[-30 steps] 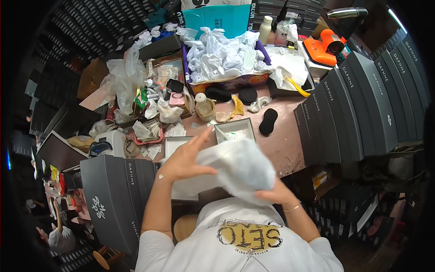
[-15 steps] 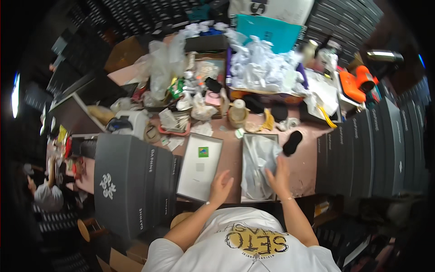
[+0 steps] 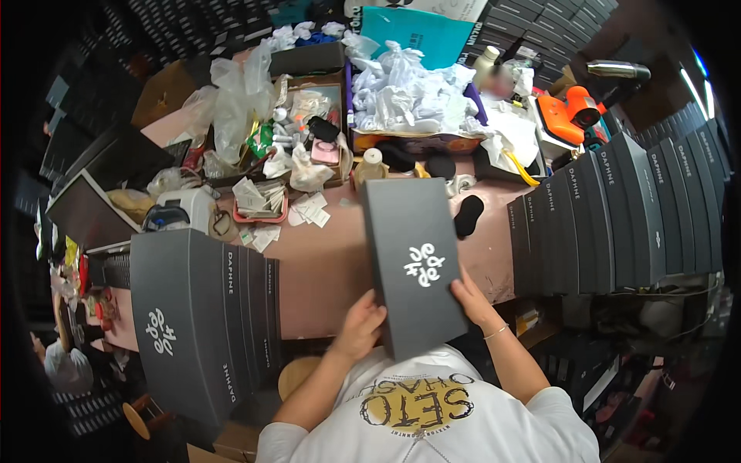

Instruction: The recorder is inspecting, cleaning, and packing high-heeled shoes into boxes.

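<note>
A dark grey shoebox (image 3: 411, 258) with its lid on is held up in front of me, over the near edge of the pink tabletop (image 3: 324, 266). Its lid carries a white flower-like emblem. My left hand (image 3: 361, 327) grips the box's left side low down, with the fingers partly hidden behind it. On the right side, my right hand (image 3: 473, 301) presses against the box, thumb toward the top face. Beyond the box's right edge lies a black insole-shaped piece (image 3: 468, 215).
Stacked dark shoeboxes stand left (image 3: 204, 316) and right (image 3: 610, 220). Behind lie a carton of crumpled white paper (image 3: 413, 92), a red basket of packets (image 3: 266, 210), a bottle (image 3: 371, 167) and an orange tool (image 3: 570, 116). Another person (image 3: 65, 366) sits far left.
The white lid lying on the table now closes the box, hiding its white tissue. Both hands have taken hold of the shoebox and raised it. The view has shifted slightly.
</note>
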The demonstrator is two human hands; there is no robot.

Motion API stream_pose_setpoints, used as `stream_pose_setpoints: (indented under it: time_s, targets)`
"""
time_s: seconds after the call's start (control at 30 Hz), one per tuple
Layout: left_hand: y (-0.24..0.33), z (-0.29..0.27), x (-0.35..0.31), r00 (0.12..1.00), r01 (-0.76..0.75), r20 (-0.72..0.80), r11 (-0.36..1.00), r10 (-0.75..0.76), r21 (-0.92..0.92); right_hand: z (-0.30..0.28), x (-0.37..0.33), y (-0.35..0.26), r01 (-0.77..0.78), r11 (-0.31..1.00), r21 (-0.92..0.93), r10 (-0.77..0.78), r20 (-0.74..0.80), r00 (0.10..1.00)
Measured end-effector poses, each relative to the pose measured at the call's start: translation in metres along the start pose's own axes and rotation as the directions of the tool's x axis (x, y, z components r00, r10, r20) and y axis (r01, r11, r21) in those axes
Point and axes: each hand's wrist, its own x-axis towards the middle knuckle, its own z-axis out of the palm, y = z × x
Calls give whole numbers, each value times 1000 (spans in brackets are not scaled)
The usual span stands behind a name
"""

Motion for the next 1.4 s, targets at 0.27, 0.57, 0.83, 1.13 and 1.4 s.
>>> stream_pose_setpoints:
  time_s: [0.27,0.57,0.83,1.13,1.4]
  targets:
    - [-91,-105,84,968,128,-225,553,111,823,-10,24,73,-103,973,-205,32,-321,946]
    - [-66,-92,95,990,14,-49,259,130,966,1,31,89,-226,874,-429,4,-460,888]
    - [-42,-55,87,977,189,-174,895,-127,404,1,-17,43,82,988,-134,-110,-220,969]
    - [15,210,101,513,-476,858,826,-17,301,-253,-218,-286,250,937,-245,-350,-610,711]
    - [74,122,7,807,-584,522,498,275,641,-189,-134,-307,340,609,-716,-647,-201,735]
